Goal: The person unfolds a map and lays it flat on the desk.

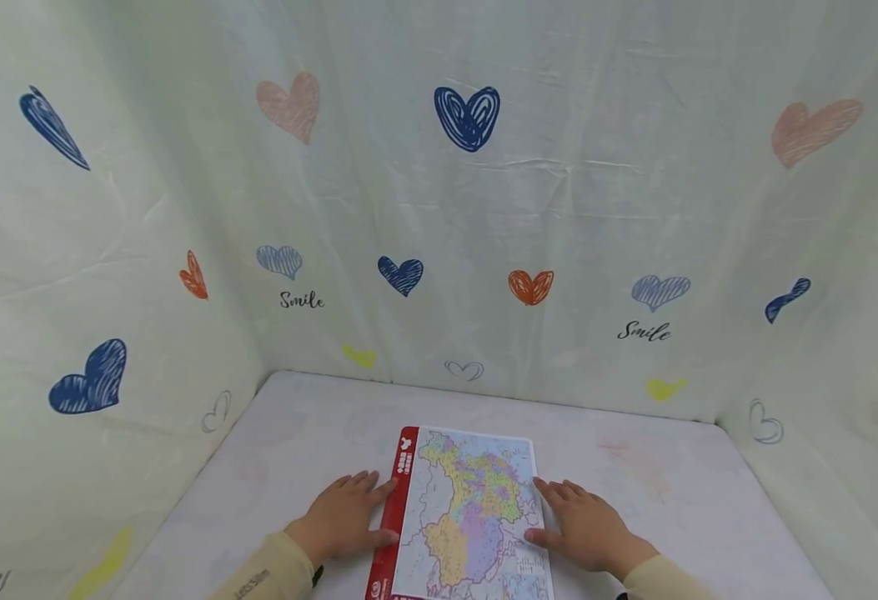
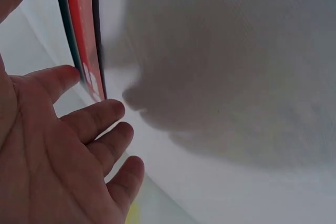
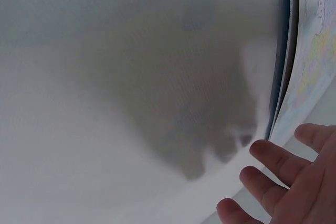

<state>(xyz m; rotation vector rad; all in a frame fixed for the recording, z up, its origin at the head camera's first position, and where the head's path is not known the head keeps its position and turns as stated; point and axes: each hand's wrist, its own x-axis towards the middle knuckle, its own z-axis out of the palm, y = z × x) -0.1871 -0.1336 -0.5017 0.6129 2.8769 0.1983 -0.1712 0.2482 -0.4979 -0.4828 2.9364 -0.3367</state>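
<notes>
The map [image 1: 476, 483] lies flat in front of you on the table, a smooth rectangle with rounded corners, printed in yellow, purple and orange patches over pale blue. A glossy red band [image 1: 406, 479] with white lettering runs down its left side. Your left hand [image 1: 344, 517] rests at that side, fingers straight and spread, thumb and index finger touching the red band. Your right hand [image 1: 584, 525] mirrors it at the right edge, fingers likewise extended, clamped on nothing. Beige cloth sleeves [image 1: 277, 571] cover your forearms. The table [image 1: 281, 433] is whitish with faint smudges, and behind it hangs a creased pale curtain [image 1: 596, 208] printed with scribbled hearts and "Smile".

Your wrist views show what the head view does not: dark lines along the map's edges, your palm on the left, and soft hand shadows on the white surface.
</notes>
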